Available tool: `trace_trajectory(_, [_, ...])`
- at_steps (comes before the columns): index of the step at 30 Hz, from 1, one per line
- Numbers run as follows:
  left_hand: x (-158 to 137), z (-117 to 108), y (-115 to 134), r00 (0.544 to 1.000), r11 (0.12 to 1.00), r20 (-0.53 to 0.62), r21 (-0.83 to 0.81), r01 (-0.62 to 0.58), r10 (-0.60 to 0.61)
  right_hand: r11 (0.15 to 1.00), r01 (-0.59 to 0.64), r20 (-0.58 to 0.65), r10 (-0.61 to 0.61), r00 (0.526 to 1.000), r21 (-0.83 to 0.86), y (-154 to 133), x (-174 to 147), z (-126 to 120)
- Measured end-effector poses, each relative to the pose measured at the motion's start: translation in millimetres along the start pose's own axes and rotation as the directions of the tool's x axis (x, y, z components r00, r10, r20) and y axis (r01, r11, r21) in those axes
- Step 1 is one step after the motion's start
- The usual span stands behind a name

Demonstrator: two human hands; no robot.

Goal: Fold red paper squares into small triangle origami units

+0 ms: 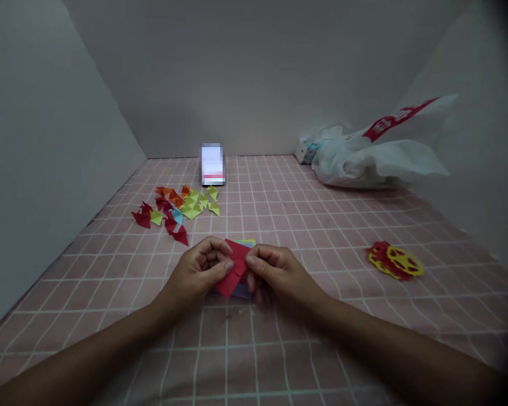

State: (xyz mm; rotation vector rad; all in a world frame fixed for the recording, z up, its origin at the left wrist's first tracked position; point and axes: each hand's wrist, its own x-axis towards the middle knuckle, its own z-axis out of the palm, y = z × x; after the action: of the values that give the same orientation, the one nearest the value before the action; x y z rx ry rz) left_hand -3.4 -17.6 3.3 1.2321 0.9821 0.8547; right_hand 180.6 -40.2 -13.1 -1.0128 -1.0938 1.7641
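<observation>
A folded sheet of red origami paper (233, 277) is held up between my two hands, near the middle of the head view. My left hand (204, 265) pinches its left edge between thumb and curled fingers. On the other side, my right hand (273, 270) grips the right edge with thumb and forefinger. Beneath the red paper lies a stack of coloured paper sheets (242, 291), with purple and yellow edges peeking out; most of the stack is hidden by the hands and the red sheet.
Several folded paper birds (191, 210) in red, orange, yellow and blue lie at the back left. Behind them a phone (212, 164) stands upright. A white plastic bag (355, 160) and a tissue box (303, 151) sit back right. Red and yellow paper cut-outs (395, 261) lie right.
</observation>
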Motion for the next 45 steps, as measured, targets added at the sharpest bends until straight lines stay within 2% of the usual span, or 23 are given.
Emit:
trace_trajectory(7, [-1.0,-1.3,3.3,0.985,0.986,0.084,0.088,0.141,-0.149,0.998,0.026,-0.024,-0.027,0.999,-0.064,-1.6,-0.5,-2.3])
trace_trajectory(16, [-1.1,-1.7,3.3,0.979,0.973,0.080,0.148,0.175,-0.188,0.996,0.015,0.000,-0.015,1.000,-0.084,-2.4,-1.1,-2.0])
trace_trajectory(23, [-0.7,-3.5,2.0,0.977,0.980,0.101,0.089,0.180,-0.189,0.999,-0.013,0.001,0.013,1.000,-0.050,-2.1,-0.2,-2.6])
trace_trajectory(29, [-0.4,-4.1,-1.3,0.967,0.974,0.112,0.036,0.224,-0.227,0.997,0.019,0.020,-0.018,1.000,-0.078,-1.0,1.1,-3.8])
trace_trajectory(35, [0.4,-5.7,-1.6,0.957,0.966,0.132,0.034,0.258,-0.260,0.998,-0.001,0.083,0.006,0.997,-0.066,2.3,0.1,-4.0])
trace_trajectory(45, [1.2,-10.8,-7.9,0.934,0.929,0.193,-0.162,0.331,-0.299,0.998,-0.032,0.053,0.029,0.998,0.056,-1.5,1.5,-4.9])
